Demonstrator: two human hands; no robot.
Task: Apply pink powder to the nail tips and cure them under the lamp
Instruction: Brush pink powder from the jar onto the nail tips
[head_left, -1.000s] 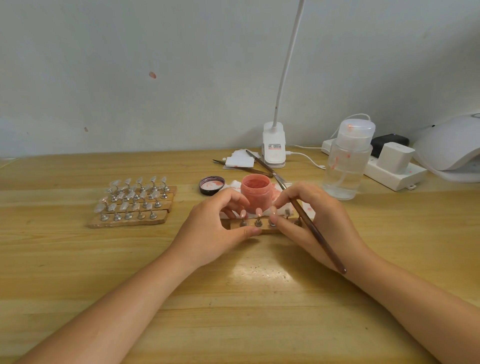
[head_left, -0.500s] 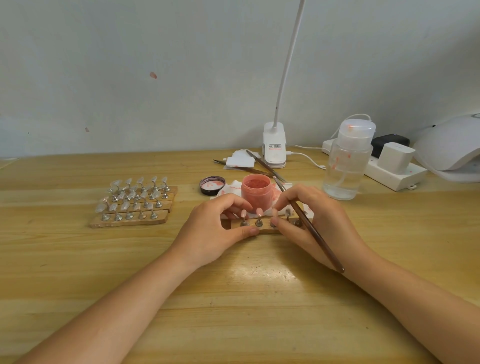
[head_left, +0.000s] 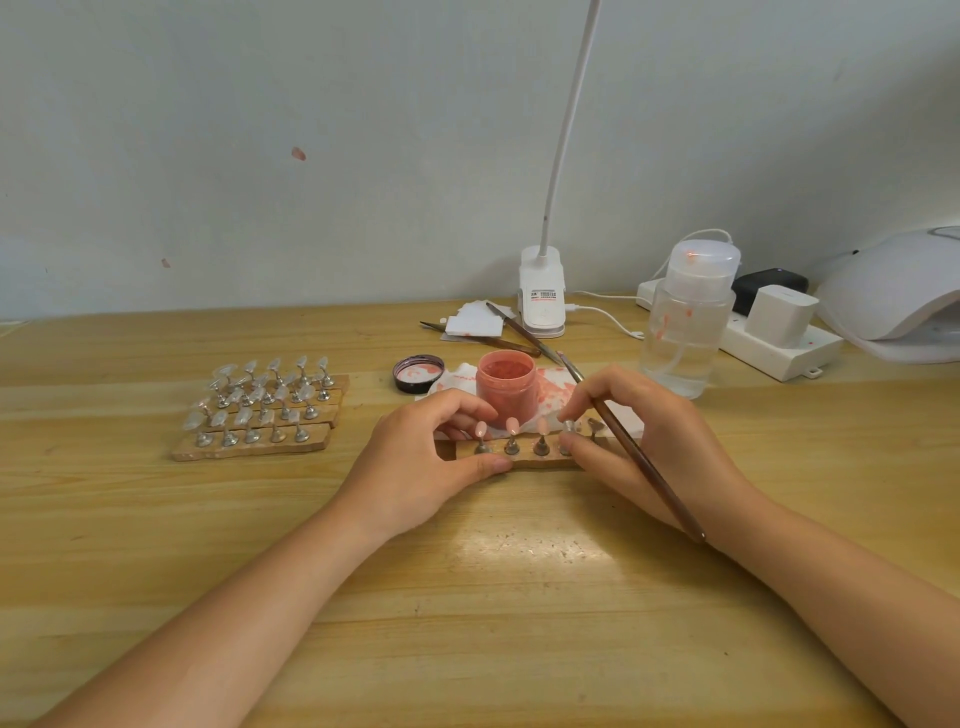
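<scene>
Pale wooden table (head_left: 467, 597), plain white wall (head_left: 311, 130) behind

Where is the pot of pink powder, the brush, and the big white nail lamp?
pot of pink powder (head_left: 506, 396), head view, on its pink side wall.
brush (head_left: 644, 462), head view, mid-handle, held in the right hand.
big white nail lamp (head_left: 896, 283), head view, on its domed top.

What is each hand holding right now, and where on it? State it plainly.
The left hand grips the left end of the wooden strip. The right hand holds the brush partway along its handle and pinches the fourth nail tip with its fingers.
</scene>
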